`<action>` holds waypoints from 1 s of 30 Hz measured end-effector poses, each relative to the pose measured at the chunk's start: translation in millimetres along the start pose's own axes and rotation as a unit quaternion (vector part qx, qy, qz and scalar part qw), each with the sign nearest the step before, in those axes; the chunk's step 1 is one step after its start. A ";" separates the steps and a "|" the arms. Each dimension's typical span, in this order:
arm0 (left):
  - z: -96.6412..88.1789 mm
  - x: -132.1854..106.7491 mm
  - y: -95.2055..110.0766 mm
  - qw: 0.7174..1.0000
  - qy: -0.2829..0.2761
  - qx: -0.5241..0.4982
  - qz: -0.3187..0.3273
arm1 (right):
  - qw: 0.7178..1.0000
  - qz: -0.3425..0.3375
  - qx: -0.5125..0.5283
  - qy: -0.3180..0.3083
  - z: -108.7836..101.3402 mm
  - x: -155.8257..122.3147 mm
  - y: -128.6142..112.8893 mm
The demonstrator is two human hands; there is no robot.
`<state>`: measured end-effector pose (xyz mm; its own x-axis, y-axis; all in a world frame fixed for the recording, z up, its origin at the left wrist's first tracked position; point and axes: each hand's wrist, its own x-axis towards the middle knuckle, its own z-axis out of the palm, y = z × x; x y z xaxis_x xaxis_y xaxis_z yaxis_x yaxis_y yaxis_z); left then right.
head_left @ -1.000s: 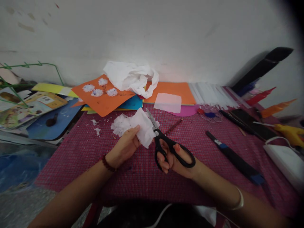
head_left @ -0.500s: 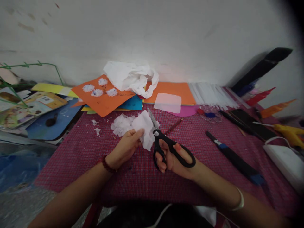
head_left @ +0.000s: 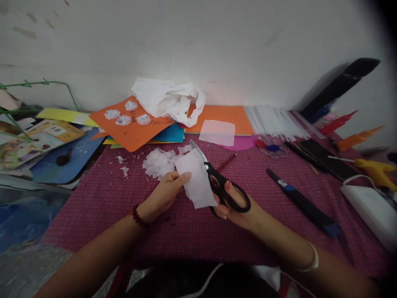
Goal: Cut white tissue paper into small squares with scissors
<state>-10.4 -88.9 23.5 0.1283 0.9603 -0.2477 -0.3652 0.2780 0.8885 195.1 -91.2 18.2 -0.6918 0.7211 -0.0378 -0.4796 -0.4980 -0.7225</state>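
Pinched between thumb and fingers of my left hand [head_left: 169,188] is a piece of thin white paper [head_left: 197,182], held upright over the table. My right hand [head_left: 238,207] grips black-handled scissors [head_left: 217,178], thumb in one loop; the fingers in the other loop are partly hidden behind the paper. The metal blades point up and left at the paper's top right edge, and the lower part of the scissors is behind it. Just beyond my left hand lies a pile of cut white paper bits [head_left: 159,162] on the checked tablecloth.
Orange card with paper flowers [head_left: 124,128] and a crumpled white bag [head_left: 167,99] lie by the wall. A pink paper square [head_left: 217,131] and a pencil [head_left: 228,160] are beyond the scissors. At right are a dark cutter-like tool [head_left: 304,203], yellow glue gun [head_left: 376,169] and white box [head_left: 369,207].
The paper in my left hand now faces me more broadly and hangs lower, covering part of the scissors. A small white scrap now lies near the pile by the blade tips.
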 end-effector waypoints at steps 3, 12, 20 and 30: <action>-1.6 0.4 1.5 1.000 -0.006 -0.021 0.006 | 1.000 0.002 -0.014 0.000 -1.9 -0.6 -1.9; -4.8 -1.3 12.9 0.997 0.024 -0.076 0.007 | 0.992 -0.016 -0.123 0.029 -9.0 -2.2 -28.3; -12.0 10.0 17.2 0.985 0.041 -0.166 0.012 | 0.895 -0.019 -0.420 0.147 12.8 -50.0 -67.8; -15.6 8.2 22.6 0.970 0.038 -0.238 0.004 | 0.740 0.106 -0.660 0.073 -20.9 -96.7 -63.8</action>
<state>-31.9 -74.4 35.5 0.0619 0.9567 -0.2845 -0.7534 0.2318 0.6153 304.0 -119.1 53.5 -0.5639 0.7864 -0.2520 0.6435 0.2273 -0.7309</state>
